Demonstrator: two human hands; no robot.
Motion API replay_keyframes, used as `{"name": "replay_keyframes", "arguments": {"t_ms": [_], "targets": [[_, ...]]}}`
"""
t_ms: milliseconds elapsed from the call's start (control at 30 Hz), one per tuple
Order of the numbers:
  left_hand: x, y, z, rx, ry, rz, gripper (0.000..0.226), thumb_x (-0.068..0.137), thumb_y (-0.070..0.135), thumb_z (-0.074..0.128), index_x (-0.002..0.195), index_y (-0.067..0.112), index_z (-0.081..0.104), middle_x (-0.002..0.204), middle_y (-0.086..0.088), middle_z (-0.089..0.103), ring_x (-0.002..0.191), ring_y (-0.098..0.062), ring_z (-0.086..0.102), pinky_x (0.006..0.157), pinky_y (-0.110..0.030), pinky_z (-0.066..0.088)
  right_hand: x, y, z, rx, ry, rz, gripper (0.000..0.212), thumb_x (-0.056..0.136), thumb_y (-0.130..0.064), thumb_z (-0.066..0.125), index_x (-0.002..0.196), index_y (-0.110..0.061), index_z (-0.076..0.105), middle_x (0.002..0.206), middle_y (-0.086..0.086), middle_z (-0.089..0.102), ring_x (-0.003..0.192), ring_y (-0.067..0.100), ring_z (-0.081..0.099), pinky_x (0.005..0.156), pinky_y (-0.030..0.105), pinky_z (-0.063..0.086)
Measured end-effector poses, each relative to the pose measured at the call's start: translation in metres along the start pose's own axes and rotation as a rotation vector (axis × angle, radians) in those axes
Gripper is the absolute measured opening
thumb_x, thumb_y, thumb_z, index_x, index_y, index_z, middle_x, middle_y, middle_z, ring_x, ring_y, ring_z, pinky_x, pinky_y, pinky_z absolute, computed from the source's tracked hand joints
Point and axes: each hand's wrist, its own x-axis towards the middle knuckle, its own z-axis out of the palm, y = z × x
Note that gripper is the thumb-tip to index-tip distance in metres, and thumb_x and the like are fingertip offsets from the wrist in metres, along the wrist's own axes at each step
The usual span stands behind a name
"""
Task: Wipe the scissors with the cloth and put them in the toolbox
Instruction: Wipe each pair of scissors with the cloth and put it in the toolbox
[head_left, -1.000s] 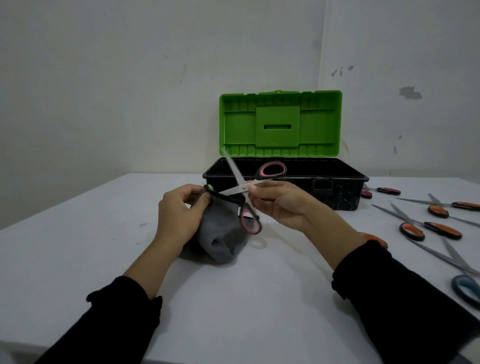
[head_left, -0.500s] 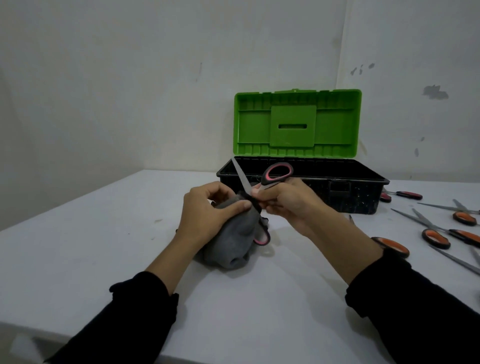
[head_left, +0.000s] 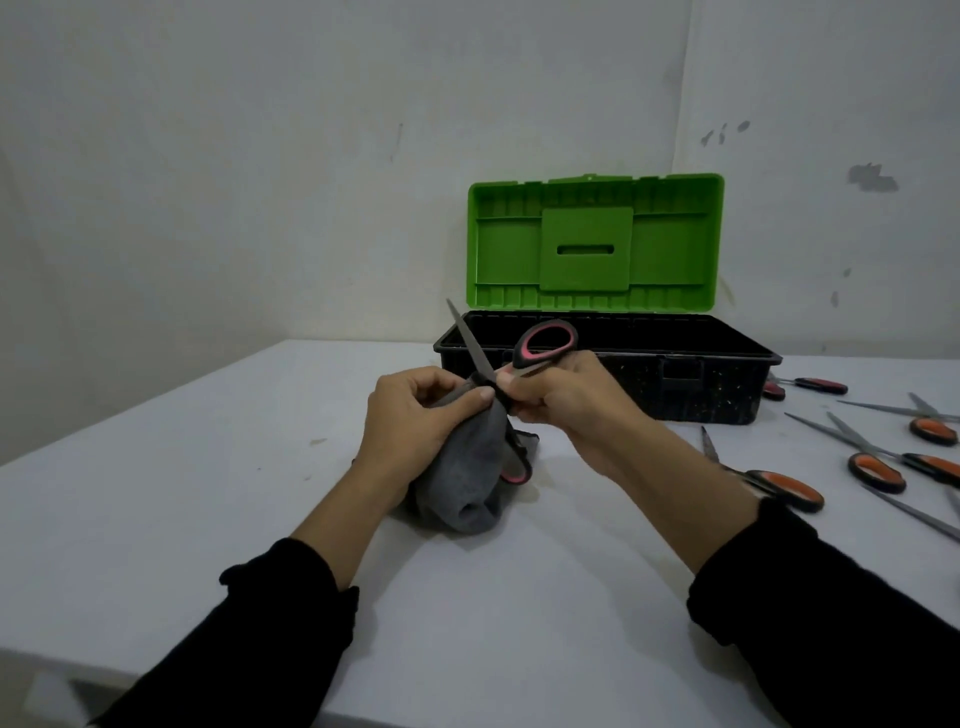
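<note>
The left hand has its fingers curled round the grey cloth, thumb pressing the fabric up near the pivot of the pink-handled scissors, which puts the cloth where a blade can be drawn through it. The right hand grips the scissors just below the upper handle loop, steadying them spread wide: one blade points up and away, while the other handle loop hangs down beside the cloth. Whether the second blade is wrapped inside the cloth is hard to tell, since the fabric and thumb cover that spot. Both hands work just above the bench, close in front of the toolbox, whose green lid stands open, probably so each cleaned pair can go straight in. Orange-handled scissors lie spread on the bench to the right, seemingly still to be wiped.
</note>
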Motion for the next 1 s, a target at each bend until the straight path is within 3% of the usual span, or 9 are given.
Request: {"name": "replay_keyframes", "arguments": {"t_ms": [67,200,400,567,667,733,800,933,1000], "targets": [[0.000,0.001,0.000,-0.016,-0.019,-0.026,0.015,0.069,0.028,0.079,0.072,0.015,0.071,0.073,-0.002,0.072,0.070,-0.013,0.066,0.067,-0.029,0.054,0.000,-0.001,0.000,0.045,-0.003,0.001,0.009,0.082,0.001,0.064,0.076,-0.004,0.065,0.072,0.005,0.064,0.056,0.007,0.061,0.051,0.014,0.047],[0.000,0.000,-0.004,0.016,-0.087,-0.015,0.007,0.073,0.018,0.077,0.076,0.014,0.072,0.073,0.003,0.070,0.068,-0.004,0.064,0.065,-0.020,0.050,0.000,-0.007,-0.012,0.027,0.013,-0.002,0.009,0.083,0.002,0.063,0.076,-0.004,0.064,0.071,0.004,0.063,0.057,0.007,0.058,0.053,0.015,0.047],[0.005,-0.004,-0.014,-0.026,0.029,-0.082,0.010,0.074,0.017,0.077,0.080,0.011,0.071,0.080,-0.008,0.072,0.077,-0.018,0.068,0.078,-0.034,0.055,0.004,-0.015,-0.034,-0.022,0.072,-0.032,0.004,0.085,-0.006,0.063,0.085,-0.003,0.067,0.075,0.004,0.068,0.066,0.012,0.062,0.063,0.022,0.050],[0.007,-0.005,-0.014,-0.141,0.255,-0.148,0.010,0.075,0.018,0.076,0.083,0.014,0.070,0.081,-0.005,0.072,0.084,-0.019,0.068,0.088,-0.039,0.054,0.007,-0.020,-0.042,-0.450,0.190,-0.116,0.011,0.089,-0.016,0.060,0.079,-0.014,0.065,0.078,0.007,0.069,0.069,0.018,0.066,0.073,0.036,0.055],[0.007,-0.003,-0.012,-0.197,0.347,-0.197,0.008,0.079,0.020,0.073,0.084,0.017,0.067,0.080,0.000,0.071,0.088,-0.019,0.067,0.091,-0.042,0.052,0.004,-0.031,-0.048,-0.640,0.208,-0.216,0.008,0.091,-0.016,0.056,0.087,-0.013,0.062,0.077,0.003,0.066,0.061,0.012,0.065,0.066,0.031,0.054],[0.008,-0.002,-0.011,-0.241,0.333,-0.199,0.008,0.081,0.020,0.071,0.086,0.016,0.066,0.083,-0.003,0.072,0.090,-0.022,0.067,0.091,-0.045,0.052,0.004,-0.033,-0.047,-0.795,0.156,-0.212,0.012,0.090,-0.016,0.057,0.087,-0.008,0.065,0.073,0.005,0.066,0.062,0.018,0.065,0.063,0.033,0.055],[0.006,0.003,-0.007,-0.235,0.259,-0.136,0.004,0.083,0.018,0.068,0.087,0.016,0.066,0.086,-0.006,0.073,0.091,-0.024,0.067,0.090,-0.044,0.053,0.004,-0.029,-0.039,-0.914,0.100,-0.174,0.016,0.086,-0.016,0.060,0.083,-0.004,0.069,0.071,0.009,0.067,0.068,0.026,0.066,0.069,0.039,0.057],[-0.001,0.009,0.003,0.046,0.095,0.171,0.008,0.080,0.015,0.070,0.088,0.018,0.070,0.089,0.000,0.073,0.084,-0.006,0.067,0.078,-0.022,0.053,0.005,-0.025,-0.016,-0.828,0.006,-0.131,0.016,0.082,-0.012,0.062,0.071,-0.003,0.070,0.056,0.006,0.065,0.045,0.014,0.060,0.049,0.024,0.052],[-0.005,0.009,0.006,0.192,0.031,0.296,0.012,0.076,0.016,0.074,0.088,0.017,0.074,0.086,0.005,0.073,0.081,0.000,0.065,0.078,-0.016,0.050,0.005,-0.025,-0.012,-0.786,0.014,-0.156,0.017,0.081,-0.009,0.061,0.069,0.000,0.070,0.056,0.009,0.067,0.047,0.017,0.062,0.049,0.027,0.055]]}}
